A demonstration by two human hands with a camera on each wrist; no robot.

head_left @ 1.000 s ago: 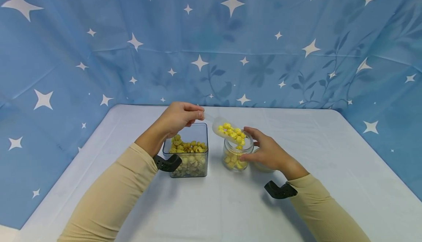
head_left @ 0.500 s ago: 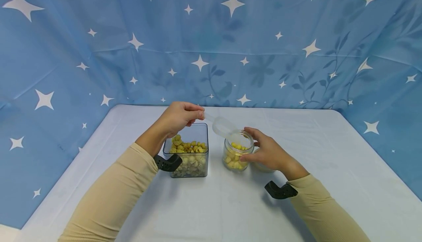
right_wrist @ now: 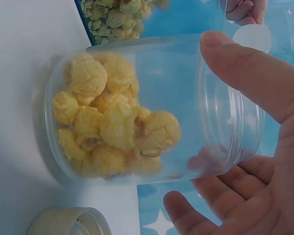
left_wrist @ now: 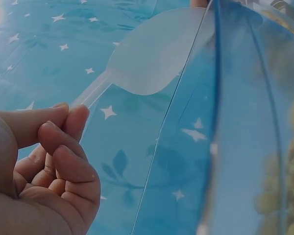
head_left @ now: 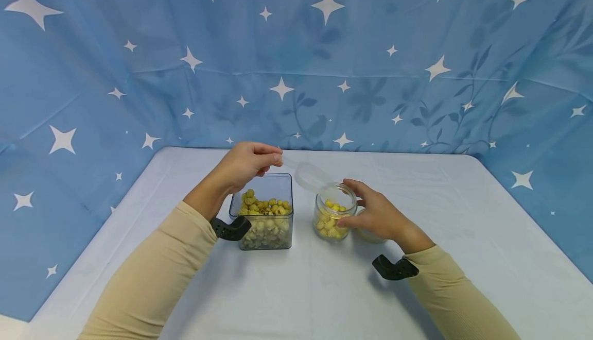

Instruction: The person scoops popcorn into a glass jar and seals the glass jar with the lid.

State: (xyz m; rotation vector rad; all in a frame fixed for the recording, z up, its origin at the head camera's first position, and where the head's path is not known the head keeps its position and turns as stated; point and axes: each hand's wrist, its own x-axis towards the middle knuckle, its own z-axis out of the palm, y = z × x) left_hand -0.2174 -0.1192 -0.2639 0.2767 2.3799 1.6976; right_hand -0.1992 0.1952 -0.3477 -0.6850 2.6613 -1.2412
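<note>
Over the table [head_left: 296, 299], head view: your left hand [head_left: 245, 164] pinches the handle of the clear plastic scoop [head_left: 311, 176], whose bowl hangs empty just above the rim of the small round jar [head_left: 333, 217]. Your right hand [head_left: 377, 215] wraps the jar's side, thumb in front, fingers behind, so it's steadied. The jar stands right of the square container [head_left: 265, 216], close but not touching, approx. half filled with yellow puffs. To do this step well, hold the jar firm, keep the scoop bowl over the jar mouth until nothing clings, then lift it clear w/o clipping the rim.

Left wrist view: thumb and forefinger of the left hand [left_wrist: 39, 161] close on the thin handle, the other fingers curled beneath. The scoop [left_wrist: 152, 58] bowl shows frosted and empty. A light pinch like that lets the bowl roll, so grip a bit further up the handle if it wobbles. The square container's wall [left_wrist: 245, 127] fills the right of the frame, blurred.

Right wrist view: the right hand [right_wrist: 255, 147] cups the jar [right_wrist: 152, 107], thumb along the top, fingers under. Puffs are knobbly, pale yellow, piled against the base end; the neck is threaded. A cream lid [right_wrist: 68, 223], probably the jar's, lies just beside it on the table.
</note>
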